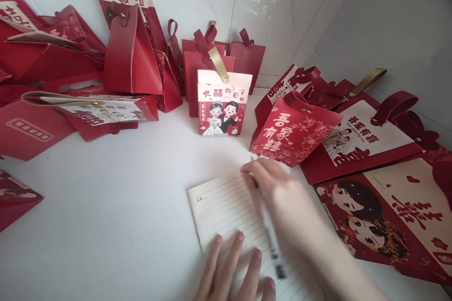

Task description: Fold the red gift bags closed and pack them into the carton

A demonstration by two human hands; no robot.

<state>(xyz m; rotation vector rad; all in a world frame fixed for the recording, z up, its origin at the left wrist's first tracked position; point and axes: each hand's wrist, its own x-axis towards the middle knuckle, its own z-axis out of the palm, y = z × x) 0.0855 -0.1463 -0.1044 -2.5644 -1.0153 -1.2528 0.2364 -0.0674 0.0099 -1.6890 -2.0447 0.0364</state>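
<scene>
Right hand [274, 186] curled around pen [271, 240]

At bottom centre, the left hand [223, 287] rests on lined paper [219, 211]. The right hand [275, 183] grips a pen [272, 244]. Red gift boxes [129, 59] crowd the upper left.

Lined paper [219, 203] flat, small writing upper left; pen [271, 237] slanted over it.
</scene>
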